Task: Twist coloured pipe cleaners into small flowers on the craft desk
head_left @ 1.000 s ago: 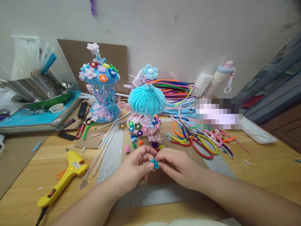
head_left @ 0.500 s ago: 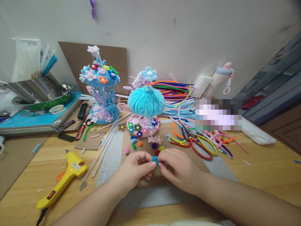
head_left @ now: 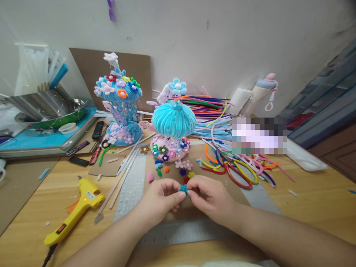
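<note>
A small blue flower (head_left: 184,189) sits pinched between the two hands, just above a brown cardboard sheet (head_left: 196,154). The left hand (head_left: 164,196) grips it between thumb and finger, the right hand (head_left: 210,196) likewise from the opposite side. Its petals look already formed, though whether it has a centre is too small to tell; it is not attached to anything yet. Just beyond the fingers lie loose finished-looking flowers, among them a dark purple flower (head_left: 183,171) and a yellow flower (head_left: 191,174). Behind them, a pink base (head_left: 159,140) already carries many flowers, while the turquoise cap (head_left: 174,120) above it has none on its ribbed front. Farther left, a taller ornament (head_left: 119,92) appears complete, its cap covered in blossoms. A yellow glue gun (head_left: 88,194) lies unheld
</note>
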`<action>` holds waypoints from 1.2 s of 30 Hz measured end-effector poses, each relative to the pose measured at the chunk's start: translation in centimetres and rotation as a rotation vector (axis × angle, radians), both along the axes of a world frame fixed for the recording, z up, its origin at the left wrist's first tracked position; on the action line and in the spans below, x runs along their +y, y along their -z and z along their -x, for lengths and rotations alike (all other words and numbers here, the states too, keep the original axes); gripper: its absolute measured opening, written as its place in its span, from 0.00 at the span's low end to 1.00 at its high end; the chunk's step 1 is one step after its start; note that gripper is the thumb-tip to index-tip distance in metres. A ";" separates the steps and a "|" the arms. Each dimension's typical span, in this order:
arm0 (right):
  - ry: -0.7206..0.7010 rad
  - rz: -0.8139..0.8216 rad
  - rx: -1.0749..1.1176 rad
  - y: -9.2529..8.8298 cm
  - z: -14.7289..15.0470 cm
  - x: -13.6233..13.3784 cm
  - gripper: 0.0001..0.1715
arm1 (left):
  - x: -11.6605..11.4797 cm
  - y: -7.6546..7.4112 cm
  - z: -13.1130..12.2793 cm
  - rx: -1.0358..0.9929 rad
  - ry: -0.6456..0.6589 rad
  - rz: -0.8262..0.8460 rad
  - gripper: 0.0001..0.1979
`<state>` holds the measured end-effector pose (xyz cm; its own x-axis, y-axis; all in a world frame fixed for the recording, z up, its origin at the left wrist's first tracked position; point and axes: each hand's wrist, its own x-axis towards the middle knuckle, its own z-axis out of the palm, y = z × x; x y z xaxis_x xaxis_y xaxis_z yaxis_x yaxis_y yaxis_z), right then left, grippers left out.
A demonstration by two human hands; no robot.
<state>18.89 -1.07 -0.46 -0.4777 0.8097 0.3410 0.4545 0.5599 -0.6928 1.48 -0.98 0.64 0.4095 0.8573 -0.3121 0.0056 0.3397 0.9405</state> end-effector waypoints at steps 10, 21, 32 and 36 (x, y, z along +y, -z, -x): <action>-0.099 -0.279 -0.229 -0.2 -0.5 0.3 0.07 | 0.2 0.6 -0.3 0.020 -0.081 0.085 0.17; 0.023 -0.073 0.051 -0.6 0.6 -0.4 0.07 | -0.5 -0.6 -0.6 0.075 -0.170 -0.186 0.08; 0.023 0.876 0.580 -0.2 1.1 0.4 0.10 | -0.9 -0.5 0.1 0.360 -0.053 -0.755 0.07; -0.032 0.961 0.619 0.4 0.7 0.9 0.12 | -0.4 -0.1 0.0 0.300 -0.099 -0.438 0.07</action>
